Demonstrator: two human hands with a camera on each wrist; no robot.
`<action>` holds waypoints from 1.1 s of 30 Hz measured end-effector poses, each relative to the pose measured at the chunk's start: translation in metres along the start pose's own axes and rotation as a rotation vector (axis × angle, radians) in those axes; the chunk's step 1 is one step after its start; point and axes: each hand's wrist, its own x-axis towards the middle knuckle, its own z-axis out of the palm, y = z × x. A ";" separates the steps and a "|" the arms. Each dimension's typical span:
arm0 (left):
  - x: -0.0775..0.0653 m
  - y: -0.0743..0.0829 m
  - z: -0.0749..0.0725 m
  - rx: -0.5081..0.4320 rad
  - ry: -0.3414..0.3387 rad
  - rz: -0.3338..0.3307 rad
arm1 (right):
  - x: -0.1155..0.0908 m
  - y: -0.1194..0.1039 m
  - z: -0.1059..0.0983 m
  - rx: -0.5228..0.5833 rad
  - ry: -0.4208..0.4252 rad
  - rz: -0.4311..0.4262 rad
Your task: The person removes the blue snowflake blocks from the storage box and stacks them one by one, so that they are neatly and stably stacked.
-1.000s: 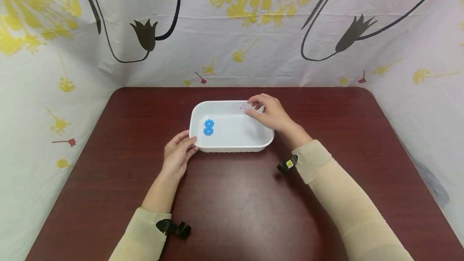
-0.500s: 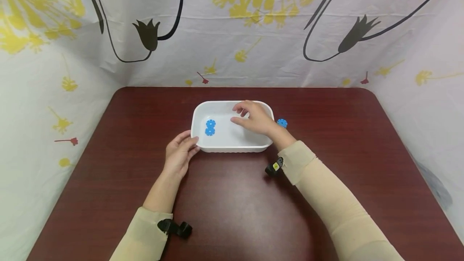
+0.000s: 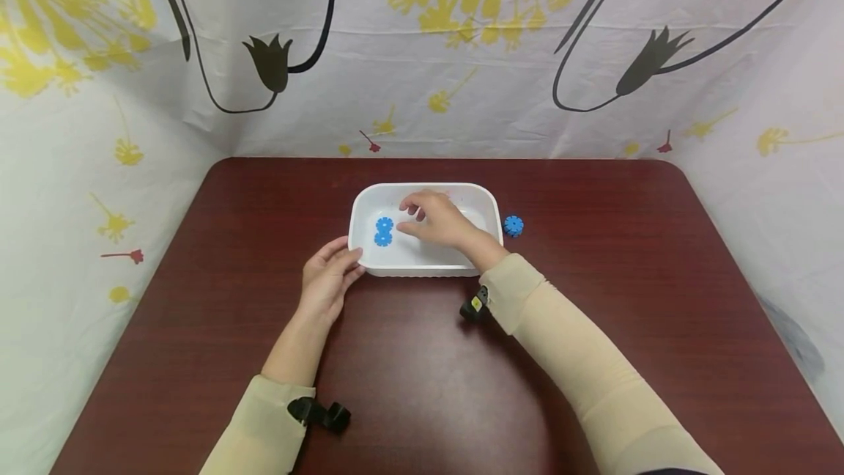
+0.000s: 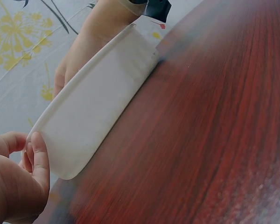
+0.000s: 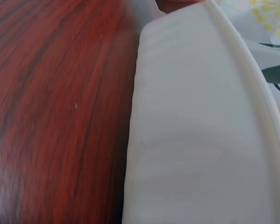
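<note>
A white plastic tray (image 3: 422, 270) stands on the table, with two blue notched snowflake-style building discs (image 3: 384, 232) lying at its left end. My left hand (image 3: 324, 277) grips the tray's near left corner, thumb over the rim; the left wrist view shows those fingers (image 4: 39, 161) against the outer wall. Over the tray, my right hand (image 3: 438, 220) has thumb and fingers apart with nothing between them, its fingertips just right of the discs. Only the tray's outer wall (image 5: 191, 116) fills the right wrist view, and the right hand is mostly hidden there.
More blue discs (image 3: 513, 226), seemingly stacked, lie just outside the tray's right end. The dark red wooden table (image 3: 422, 358) reaches back to a white cloth (image 3: 501, 123) printed with yellow and grey flowers, which also hangs at both sides.
My right hand has moved left across the tray toward the two discs. The discs beyond the right end have come out from behind my forearm. The left hand keeps its grip.
</note>
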 end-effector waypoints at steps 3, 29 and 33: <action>0.000 0.000 0.000 0.013 -0.003 -0.001 | 0.003 -0.004 0.006 -0.018 -0.017 0.028; 0.001 -0.001 0.000 -0.029 -0.014 0.015 | 0.013 -0.034 0.032 -0.231 -0.190 0.213; 0.000 -0.001 -0.001 -0.033 -0.011 0.013 | 0.014 -0.033 0.032 -0.230 -0.191 0.212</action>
